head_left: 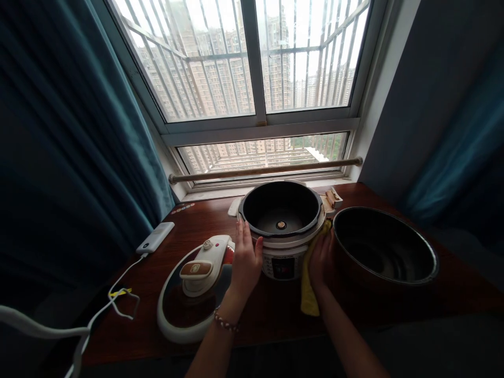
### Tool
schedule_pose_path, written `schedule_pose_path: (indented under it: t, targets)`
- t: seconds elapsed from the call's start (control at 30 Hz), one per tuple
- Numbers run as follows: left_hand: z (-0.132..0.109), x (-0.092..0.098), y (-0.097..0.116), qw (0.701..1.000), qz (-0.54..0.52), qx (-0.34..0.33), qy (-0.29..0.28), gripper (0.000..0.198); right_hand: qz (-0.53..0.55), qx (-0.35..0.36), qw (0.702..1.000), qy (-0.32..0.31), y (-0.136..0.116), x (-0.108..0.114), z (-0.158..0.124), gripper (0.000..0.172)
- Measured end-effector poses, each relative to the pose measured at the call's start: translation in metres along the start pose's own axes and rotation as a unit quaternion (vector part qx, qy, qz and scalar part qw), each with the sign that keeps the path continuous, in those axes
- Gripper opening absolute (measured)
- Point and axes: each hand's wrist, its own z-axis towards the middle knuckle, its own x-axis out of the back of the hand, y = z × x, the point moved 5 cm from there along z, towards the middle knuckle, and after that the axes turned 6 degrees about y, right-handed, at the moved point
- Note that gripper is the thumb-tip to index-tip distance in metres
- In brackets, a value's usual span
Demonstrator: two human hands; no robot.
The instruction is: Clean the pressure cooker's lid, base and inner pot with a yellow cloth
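A white electric pressure cooker (271, 260) stands lidless before the window, its dark inside (260, 212) showing a round metal piece at the bottom. My left hand (247, 257) lies against the cooker's left front side, fingers stretched out. On the other side, my right hand (321, 260) presses a yellow cloth (310, 299) to the cooker's wall; part of the cloth hangs below the hand. Right of that hand sits the dark inner pot (388, 286). The cooker's lid (173, 320), with its brown-topped handle, rests on the table by my left forearm.
The wooden table (283, 315) reaches to the window sill. A white power bank (156, 237) with a white cable (125, 270) lies at left, near a blue curtain (129, 157). A rod (268, 170) crosses the window low down, behind the cooker.
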Motion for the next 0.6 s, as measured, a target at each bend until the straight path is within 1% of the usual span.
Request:
schedule_pose_path:
  t: [0.1, 0.17, 0.23, 0.3, 0.37, 0.43, 0.47, 0.53, 0.6]
  targets:
    - [0.012, -0.005, -0.012, 0.999, -0.033, -0.001, -0.023, 0.056, -0.04, 0.05, 0.998, 0.024, -0.017, -0.009, -0.009, 0.059]
    - [0.023, -0.01, -0.021, 0.998, -0.057, -0.007, -0.038, 0.056, -0.058, 0.063, 0.996, 0.039, -0.012, -0.013, -0.011, 0.059]
    - [0.035, -0.016, -0.032, 0.995, -0.08, -0.019, -0.051, 0.056, -0.058, 0.036, 0.996, 0.059, 0.008, -0.013, -0.008, 0.058]
    - [0.047, -0.023, -0.043, 0.992, -0.102, -0.034, -0.062, 0.055, -0.057, -0.011, 0.995, 0.076, 0.036, -0.01, -0.002, 0.057]
    - [0.058, -0.029, -0.053, 0.99, -0.115, -0.046, -0.074, 0.054, -0.062, -0.047, 0.994, 0.081, 0.06, -0.006, 0.003, 0.057]
    - [0.065, -0.032, -0.056, 0.99, -0.103, -0.049, -0.083, 0.052, -0.065, -0.072, 0.993, 0.074, 0.072, -0.003, 0.008, 0.057]
    - [0.066, -0.032, -0.055, 0.992, -0.086, -0.046, -0.08, 0.051, -0.065, -0.076, 0.992, 0.07, 0.073, -0.002, 0.009, 0.057]
    - [0.064, -0.026, -0.041, 0.998, -0.04, -0.037, -0.041, 0.049, -0.064, -0.069, 0.993, 0.066, 0.063, -0.005, 0.01, 0.056]
    - [0.054, -0.018, -0.012, 0.999, -0.009, -0.048, 0.019, 0.048, -0.062, -0.046, 0.995, 0.066, 0.045, -0.011, 0.009, 0.057]
